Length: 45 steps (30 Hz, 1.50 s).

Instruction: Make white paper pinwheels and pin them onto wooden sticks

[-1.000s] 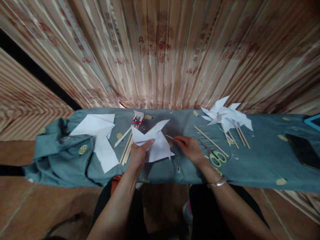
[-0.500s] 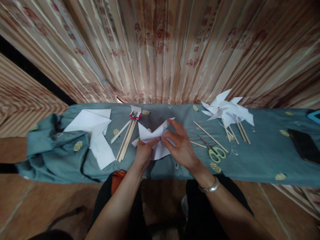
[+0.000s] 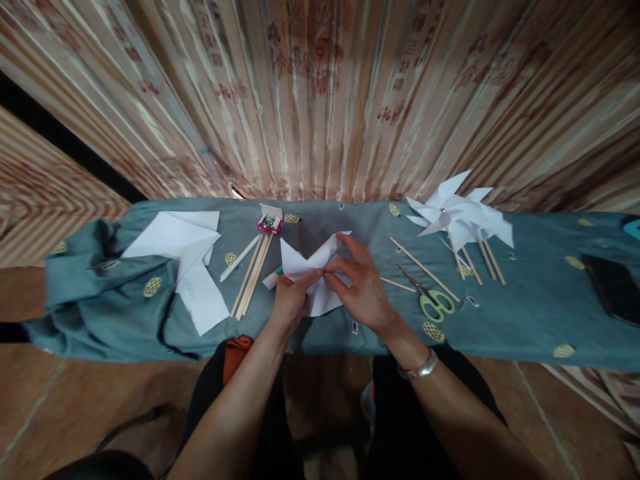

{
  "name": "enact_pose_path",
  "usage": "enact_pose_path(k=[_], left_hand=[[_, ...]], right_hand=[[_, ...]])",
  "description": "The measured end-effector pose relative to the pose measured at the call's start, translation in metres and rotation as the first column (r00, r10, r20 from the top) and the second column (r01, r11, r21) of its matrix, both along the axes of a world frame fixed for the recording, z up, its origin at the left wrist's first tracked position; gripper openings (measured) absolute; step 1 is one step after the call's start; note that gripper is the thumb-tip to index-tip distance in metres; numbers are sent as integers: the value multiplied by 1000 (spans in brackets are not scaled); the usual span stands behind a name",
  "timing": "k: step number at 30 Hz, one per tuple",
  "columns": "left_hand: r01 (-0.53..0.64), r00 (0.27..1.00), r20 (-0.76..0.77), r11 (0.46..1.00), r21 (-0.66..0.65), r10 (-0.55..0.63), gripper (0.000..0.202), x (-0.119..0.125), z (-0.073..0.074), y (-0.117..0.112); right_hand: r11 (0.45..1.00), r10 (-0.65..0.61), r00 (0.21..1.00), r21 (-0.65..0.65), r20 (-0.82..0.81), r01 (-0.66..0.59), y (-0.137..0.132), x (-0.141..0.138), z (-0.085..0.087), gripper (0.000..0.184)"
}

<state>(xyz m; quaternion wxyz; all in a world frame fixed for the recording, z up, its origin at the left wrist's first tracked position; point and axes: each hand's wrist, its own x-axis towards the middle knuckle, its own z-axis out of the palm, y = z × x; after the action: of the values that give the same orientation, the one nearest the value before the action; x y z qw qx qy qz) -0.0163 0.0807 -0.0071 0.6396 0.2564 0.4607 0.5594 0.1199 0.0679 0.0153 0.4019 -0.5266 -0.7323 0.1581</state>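
Observation:
A white folded paper pinwheel (image 3: 307,267) lies at the middle of the table covered with a blue-green cloth (image 3: 525,300). My left hand (image 3: 290,300) pinches its near left part, thumb on top. My right hand (image 3: 363,283) pinches the paper's centre from the right, fingers curled over a flap. A thin wooden stick (image 3: 397,285) lies just right of my right hand. Yellow-handled scissors (image 3: 433,303) rest beyond it.
Loose white paper sheets (image 3: 185,257) lie at the left, with several wooden sticks (image 3: 253,273) and a small red box of pins (image 3: 269,221). Finished white pinwheels on sticks (image 3: 463,220) sit at the right. A dark phone (image 3: 613,287) lies far right. A striped curtain hangs behind.
My right hand left the wooden stick on the cloth and moved left onto the paper's centre. My left hand kept its hold on the pinwheel, which shifted slightly.

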Motion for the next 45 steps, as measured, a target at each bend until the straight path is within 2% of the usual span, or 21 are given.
enact_pose_path(k=[5, 9, 15, 19, 22, 27, 32, 35, 41, 45], left_hand=[[-1, 998, -62, 1000, 8, 1, 32, -2, 4, -2], [11, 993, -117, 1000, 15, -9, 30, -4, 6, -3], [38, 997, -68, 999, 25, -36, 28, -4, 5, -3], [27, 997, -67, 1000, 16, -26, 26, -5, 3, -1], [17, 997, -76, 1000, 19, -16, 25, -7, 1, 0], [-35, 998, -52, 999, -10, 34, 28, -8, 0, 4], [-47, 997, -65, 999, -16, 46, 26, -7, 1, 5], [-24, 994, -103, 1000, -1, 24, 24, -7, 1, 5], [15, 988, -155, 1000, 8, -14, 25, -8, 1, 4], [43, 988, -145, 999, -5, -43, 27, -10, 0, 4]], right_hand=[[997, -8, 998, -79, -63, 3, 2, -1, -1, 7], [992, 36, 993, -113, -108, -48, 5, 3, -4, 7], [985, 64, 994, -153, -91, -77, 5, 6, -6, 6], [979, 114, 989, -160, -96, -128, -2, 7, 2, 7], [972, 117, 974, -178, -196, -153, -5, 16, 12, 8], [944, -22, 881, -301, -473, -137, -2, 45, 18, 16], [878, -137, 735, -426, -664, -221, -4, 59, 17, 23], [848, -142, 706, -453, -694, -274, -5, 59, 20, 25], [824, -142, 728, -488, -671, -288, -1, 61, 19, 23], [796, -193, 660, -509, -726, -327, 1, 63, 18, 19]])
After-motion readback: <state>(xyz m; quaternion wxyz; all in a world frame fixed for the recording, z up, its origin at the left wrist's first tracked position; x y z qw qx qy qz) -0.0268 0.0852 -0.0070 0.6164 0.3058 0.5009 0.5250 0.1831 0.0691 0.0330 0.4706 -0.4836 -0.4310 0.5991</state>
